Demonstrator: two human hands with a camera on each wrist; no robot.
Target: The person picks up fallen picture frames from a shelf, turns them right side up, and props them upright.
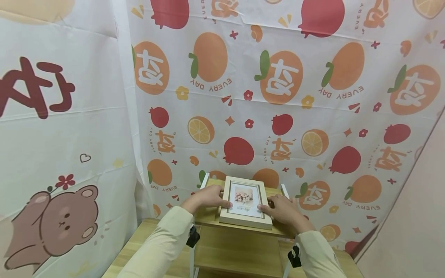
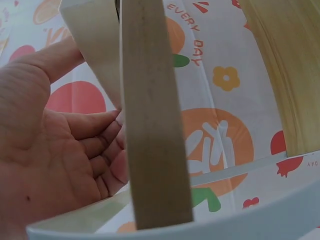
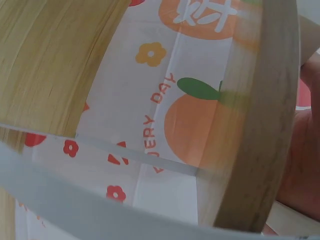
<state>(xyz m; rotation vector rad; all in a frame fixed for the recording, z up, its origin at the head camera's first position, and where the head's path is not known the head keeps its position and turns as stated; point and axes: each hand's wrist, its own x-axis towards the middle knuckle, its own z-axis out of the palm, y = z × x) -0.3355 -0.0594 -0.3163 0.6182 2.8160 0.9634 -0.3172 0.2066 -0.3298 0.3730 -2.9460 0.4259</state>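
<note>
A cream picture frame (image 1: pixel 245 224) with a flower print behind its front lies face up, over the top board (image 1: pixel 208 217) of a small wooden rack. My left hand (image 1: pixel 210 197) grips its left side, thumb on the front border. On the opposite side my right hand (image 1: pixel 283 209) holds the frame, its thumb also on the front. In the left wrist view the left hand (image 2: pixel 65 135) has its thumb up against the frame (image 2: pixel 95 50) and its other fingers curled by the board edge (image 2: pixel 152 120). Most of the right hand (image 3: pixel 300 155) is hidden behind the board edge (image 3: pixel 265 120) in the right wrist view.
Below the top board is a lower wooden shelf (image 1: pixel 240 247), with white metal rails (image 1: pixel 192 258) at the sides. The rack stands on a wooden surface (image 1: pixel 139 247). A fruit-print cloth (image 1: pixel 240 108) hangs behind, and a bear-print cloth (image 1: pixel 69 146) hangs at left.
</note>
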